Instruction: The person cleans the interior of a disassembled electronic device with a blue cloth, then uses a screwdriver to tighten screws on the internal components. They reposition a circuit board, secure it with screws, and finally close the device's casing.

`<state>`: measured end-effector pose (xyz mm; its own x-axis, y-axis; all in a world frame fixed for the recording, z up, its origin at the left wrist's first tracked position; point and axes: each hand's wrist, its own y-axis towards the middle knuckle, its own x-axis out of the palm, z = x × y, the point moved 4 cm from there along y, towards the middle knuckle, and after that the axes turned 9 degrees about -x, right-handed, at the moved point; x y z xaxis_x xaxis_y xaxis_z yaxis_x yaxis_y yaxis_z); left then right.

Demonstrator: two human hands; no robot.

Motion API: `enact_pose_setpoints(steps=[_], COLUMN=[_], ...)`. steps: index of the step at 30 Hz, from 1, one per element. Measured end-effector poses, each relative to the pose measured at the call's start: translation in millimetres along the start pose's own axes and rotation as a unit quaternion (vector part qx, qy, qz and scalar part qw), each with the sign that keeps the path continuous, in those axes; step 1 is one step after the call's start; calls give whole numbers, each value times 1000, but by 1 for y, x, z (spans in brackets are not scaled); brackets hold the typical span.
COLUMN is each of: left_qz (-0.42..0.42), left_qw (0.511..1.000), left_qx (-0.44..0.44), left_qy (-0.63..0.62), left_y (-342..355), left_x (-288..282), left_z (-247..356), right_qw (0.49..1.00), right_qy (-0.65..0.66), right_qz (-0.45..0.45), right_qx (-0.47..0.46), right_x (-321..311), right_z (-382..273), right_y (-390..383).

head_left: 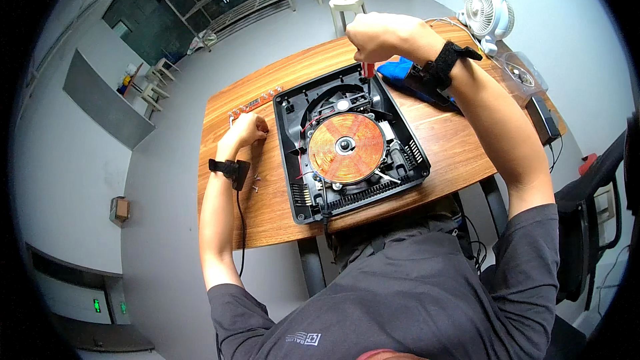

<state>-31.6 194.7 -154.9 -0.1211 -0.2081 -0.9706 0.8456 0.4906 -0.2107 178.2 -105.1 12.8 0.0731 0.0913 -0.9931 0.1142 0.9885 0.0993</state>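
An open black appliance housing (291,193) lies on the wooden table (259,227), exposing a round copper coil (341,163), wires and parts. My right hand (385,38) grips a red-handled screwdriver (367,71), held upright over the housing's back right, its lower end among the parts. My left hand (248,129) rests on the table left of the housing, fingertips pinched; what they hold is too small to name. A narrow orange circuit board (257,101) lies behind that hand, and a few small screws (256,188) lie nearer me.
A blue and black bag (400,75) lies right of the housing. A white fan (485,10), clear plastic container (523,73) and black power adapter (542,120) sit along the right end. A white stool (347,3) stands beyond the table; a black chair (580,220) is at right.
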Motion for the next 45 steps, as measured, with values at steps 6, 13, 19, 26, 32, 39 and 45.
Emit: enact_pose_setpoints(steps=[6,13,19,26,32,39,45], left_qz=[21,27,52,135,78,43,76], left_qw=[1000,1000,998,968,961,949,941], left_qx=[-13,9,26,138,172,174,186], left_qy=[9,9,-5,-161,-202,-258,-271], left_y=[-2,4,0,-6,-13,-10,-16], left_x=[3,9,-5,-58,-56,-43,-48], left_z=[5,0,10,78,136,135,139], right_qw=[999,998,999,1000,999,999,997], right_qy=[-4,7,-6,-13,-4,-7,5], right_qz=[-40,-42,-43,5,-27,-54,23], right_qx=[35,38,16,-3,-25,0,-67], right_x=[-6,-12,-2,3,2,-6,-44], right_z=[-6,-10,-2,4,7,0,-6], right_y=[-2,-6,1,5,7,12,20])
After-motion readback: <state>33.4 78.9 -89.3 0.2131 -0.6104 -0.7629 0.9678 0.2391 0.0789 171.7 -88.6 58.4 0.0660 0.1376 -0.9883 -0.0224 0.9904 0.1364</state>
